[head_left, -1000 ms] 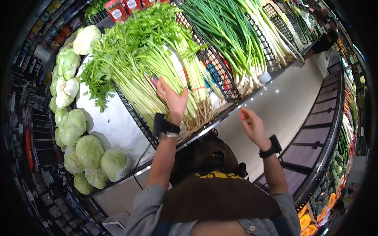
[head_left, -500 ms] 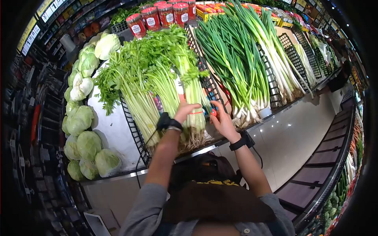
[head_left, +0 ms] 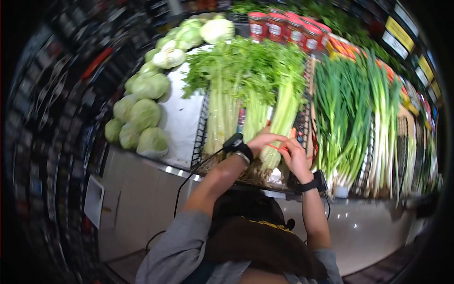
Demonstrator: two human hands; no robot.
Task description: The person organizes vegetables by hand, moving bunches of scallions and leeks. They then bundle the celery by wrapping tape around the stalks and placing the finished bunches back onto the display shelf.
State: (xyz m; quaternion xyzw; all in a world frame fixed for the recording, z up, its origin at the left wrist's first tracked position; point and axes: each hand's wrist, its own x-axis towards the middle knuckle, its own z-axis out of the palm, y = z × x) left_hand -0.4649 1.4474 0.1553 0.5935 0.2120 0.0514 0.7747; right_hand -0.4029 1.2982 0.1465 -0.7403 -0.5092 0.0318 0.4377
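A bunch of celery (head_left: 284, 110) lies at the right side of the celery crate, leaves away from me and roots toward me. My left hand (head_left: 266, 142) is closed on its lower stalks from the left, and some of its fingers are hidden. At the right of the stalks, my right hand (head_left: 297, 158) pinches a red band (head_left: 278, 147) that runs across the bunch above the roots. More celery (head_left: 221, 113) lies to the left in the same crate.
Round cabbages (head_left: 145, 113) line a white surface (head_left: 178, 120) at the left. Green onions (head_left: 340, 118) lie in crates at the right. Red-lidded jars (head_left: 275, 27) stand behind the celery. A dark cable (head_left: 178, 199) hangs from my left wrist. The metal shelf edge (head_left: 177, 172) runs before me.
The view has turned, so the shelf appears shifted. My right hand, open and apart from the bunch before, has come to it and closed on the red band. The bunch's root end now tilts left.
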